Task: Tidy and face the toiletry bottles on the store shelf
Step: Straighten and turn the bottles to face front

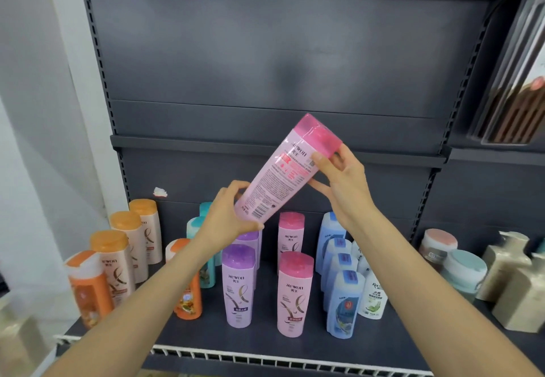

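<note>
Pink bottle (287, 170) is held in air above shelf (265, 344), long axis tilted, cap up-right, back label toward camera. Left hand (233, 217) clamped on base; right hand (342, 173) clamped near cap. Needs approx. half turn, then place upright w/ pink row (295, 294) directly below.

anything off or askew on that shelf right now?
Yes. The pink bottle is off the shelf, tilted in both hands (left hand at its base, right hand near the cap), back label showing. The front orange bottle on the far left leans and faces sideways.
</note>
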Motion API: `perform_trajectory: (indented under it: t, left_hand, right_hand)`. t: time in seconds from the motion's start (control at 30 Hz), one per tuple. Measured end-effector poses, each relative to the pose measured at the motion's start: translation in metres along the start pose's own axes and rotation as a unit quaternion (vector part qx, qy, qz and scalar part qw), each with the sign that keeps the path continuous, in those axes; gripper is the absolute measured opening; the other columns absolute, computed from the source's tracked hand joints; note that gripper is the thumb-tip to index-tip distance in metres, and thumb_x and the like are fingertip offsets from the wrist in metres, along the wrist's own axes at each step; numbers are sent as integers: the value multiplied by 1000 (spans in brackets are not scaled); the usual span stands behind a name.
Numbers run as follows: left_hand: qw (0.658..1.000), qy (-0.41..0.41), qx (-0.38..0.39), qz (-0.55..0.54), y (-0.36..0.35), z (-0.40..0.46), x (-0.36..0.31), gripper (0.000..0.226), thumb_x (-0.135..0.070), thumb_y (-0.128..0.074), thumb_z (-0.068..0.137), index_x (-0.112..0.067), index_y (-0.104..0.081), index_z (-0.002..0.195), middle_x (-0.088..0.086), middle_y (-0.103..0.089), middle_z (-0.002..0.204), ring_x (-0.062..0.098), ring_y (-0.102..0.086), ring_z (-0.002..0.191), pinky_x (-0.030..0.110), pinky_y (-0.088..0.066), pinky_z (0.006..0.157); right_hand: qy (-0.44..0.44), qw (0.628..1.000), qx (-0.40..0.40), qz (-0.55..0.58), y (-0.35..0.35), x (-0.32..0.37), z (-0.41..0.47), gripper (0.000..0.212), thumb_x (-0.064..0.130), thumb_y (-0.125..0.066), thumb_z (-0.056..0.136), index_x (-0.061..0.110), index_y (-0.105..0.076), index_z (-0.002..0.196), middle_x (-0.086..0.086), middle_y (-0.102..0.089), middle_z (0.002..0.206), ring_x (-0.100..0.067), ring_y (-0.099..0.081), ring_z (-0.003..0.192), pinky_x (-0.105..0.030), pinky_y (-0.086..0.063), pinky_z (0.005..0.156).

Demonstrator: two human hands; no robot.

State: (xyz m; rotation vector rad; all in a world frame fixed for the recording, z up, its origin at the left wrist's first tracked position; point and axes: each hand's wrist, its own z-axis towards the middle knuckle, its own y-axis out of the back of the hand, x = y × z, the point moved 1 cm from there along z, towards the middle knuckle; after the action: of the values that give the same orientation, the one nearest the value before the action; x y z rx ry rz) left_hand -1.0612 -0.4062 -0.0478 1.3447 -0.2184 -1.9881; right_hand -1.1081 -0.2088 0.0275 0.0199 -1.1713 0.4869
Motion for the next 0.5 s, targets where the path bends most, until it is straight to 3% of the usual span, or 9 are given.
perform_trajectory:
  t: [0.13,0.27,0.33,0.4,0.5]
  left_hand:
    - [998,-12,-57,2,2,-4,-2,70,-10,-85,61,-26,-47,117,-1,-45,111,6,-49,101,6,-43,63]
    - [992,-56,-100,50,6,-5,0,71,-5,-84,60,-25,-49,119,-2,-37,111,10,-45,101,5,-43,75]
    - [989,-79,-106,72,7,-5,3,72,-6,-84,61,-23,-50,123,-4,-35,112,10,-44,104,9,-41,79]
    - [987,-97,-102,79,9,-5,4,73,-7,-84,62,-24,-51,125,-5,-36,112,9,-44,105,12,-42,82]
    - [989,-93,-76,81,13,-2,6,72,-11,-86,61,-26,-51,122,-3,-42,112,10,-46,103,11,-39,83]
  right_hand:
    - [-24,1000,-10,-11,5,-3,5,34,7,-55,93,11,-54,126,-6,-67,112,-20,-64,106,-29,-56,84]
    - [-70,997,-30,32,4,-8,4,28,22,-60,90,6,-60,114,-10,-68,108,-21,-65,105,-31,-55,88]
    - [-88,994,-52,36,3,-9,4,26,30,-63,87,10,-62,105,-9,-70,102,-21,-66,102,-29,-57,81]
    - [-114,990,-75,19,4,-9,5,32,36,-68,82,9,-63,99,-7,-70,93,-21,-68,98,-36,-58,79]
    - [-130,985,-104,35,6,-10,6,31,32,-72,80,5,-63,94,-7,-67,82,-24,-69,93,-42,-58,79]
